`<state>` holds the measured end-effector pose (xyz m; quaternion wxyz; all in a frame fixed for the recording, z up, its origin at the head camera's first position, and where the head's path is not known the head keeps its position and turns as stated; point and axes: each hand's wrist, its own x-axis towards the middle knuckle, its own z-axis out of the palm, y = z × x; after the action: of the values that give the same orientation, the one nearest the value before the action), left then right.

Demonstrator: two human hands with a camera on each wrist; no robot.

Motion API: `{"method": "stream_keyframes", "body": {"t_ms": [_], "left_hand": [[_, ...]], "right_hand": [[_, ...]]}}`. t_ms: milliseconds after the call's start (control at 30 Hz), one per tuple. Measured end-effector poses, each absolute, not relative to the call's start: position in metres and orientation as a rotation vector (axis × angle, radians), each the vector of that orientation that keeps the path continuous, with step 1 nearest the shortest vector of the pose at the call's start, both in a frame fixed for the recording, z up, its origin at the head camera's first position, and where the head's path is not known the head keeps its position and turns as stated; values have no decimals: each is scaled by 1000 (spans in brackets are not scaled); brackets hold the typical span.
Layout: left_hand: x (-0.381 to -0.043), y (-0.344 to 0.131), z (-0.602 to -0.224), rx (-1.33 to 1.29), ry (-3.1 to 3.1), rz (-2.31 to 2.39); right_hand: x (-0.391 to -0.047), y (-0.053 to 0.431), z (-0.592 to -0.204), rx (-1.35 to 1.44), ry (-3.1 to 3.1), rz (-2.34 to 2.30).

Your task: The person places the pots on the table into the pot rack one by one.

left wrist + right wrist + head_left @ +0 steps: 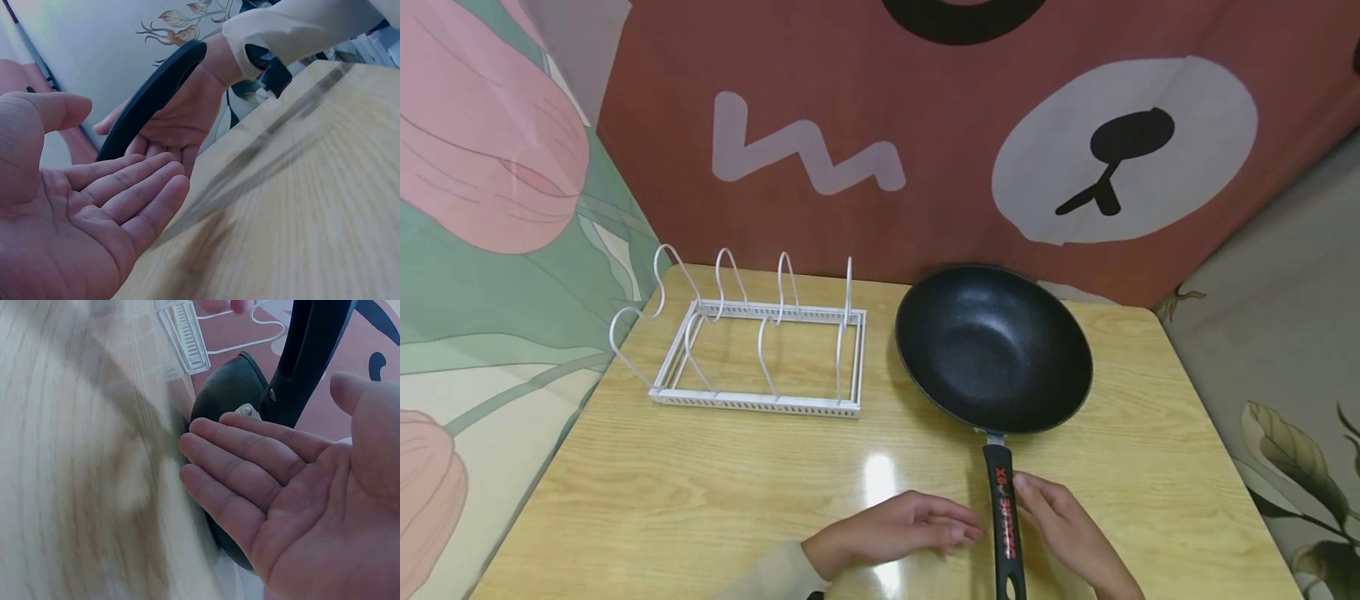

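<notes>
A black wok (992,354) with a dark, speckled inside sits upright on the table, its long black handle (1002,508) with red lettering pointing toward me. To the left of the handle is my left hand (906,529), fingers extended and a small gap away from it. On the other side, my right hand (1067,533) has its fingertips close against the handle. In the left wrist view, the left palm (100,219) faces up with the fingers nearly straight. The right wrist view shows a flat right palm (300,494) beneath the handle (312,362), gripping nothing.
Left of the wok stands a white rack (760,402) with several upright wire loops. The light wooden table (700,492) ends at a red-brown cloth (805,225) with a bear print behind. A flowered hanging (497,275) borders the left side, and another patterned one (1285,292) the right.
</notes>
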<state>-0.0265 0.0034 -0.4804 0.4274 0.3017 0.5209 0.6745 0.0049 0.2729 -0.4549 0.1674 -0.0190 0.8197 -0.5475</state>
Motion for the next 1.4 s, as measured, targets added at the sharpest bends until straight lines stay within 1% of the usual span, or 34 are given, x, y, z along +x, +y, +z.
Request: {"method": "stream_keyframes", "body": {"t_ms": [67, 233, 300, 733, 1167, 1400], "left_hand": [[-26, 7, -481, 729, 1271, 1698], [-23, 14, -480, 632, 1163, 1738], [-21, 17, -480, 605, 1111, 1739], [-9, 37, -482, 529, 939, 1780], [-4, 54, -490, 593, 820, 1812], [-1, 62, -494, 481, 730, 1848]], "right_hand": [[3, 273, -455, -77, 2266, -1610], [-1, 273, -455, -12, 2124, -1683], [-1, 274, -456, -37, 2052, -1730], [-9, 277, -463, 39, 1525, -2045], [-14, 272, -471, -46, 1155, -2259], [-15, 267, -473, -67, 925, -2332]]}}
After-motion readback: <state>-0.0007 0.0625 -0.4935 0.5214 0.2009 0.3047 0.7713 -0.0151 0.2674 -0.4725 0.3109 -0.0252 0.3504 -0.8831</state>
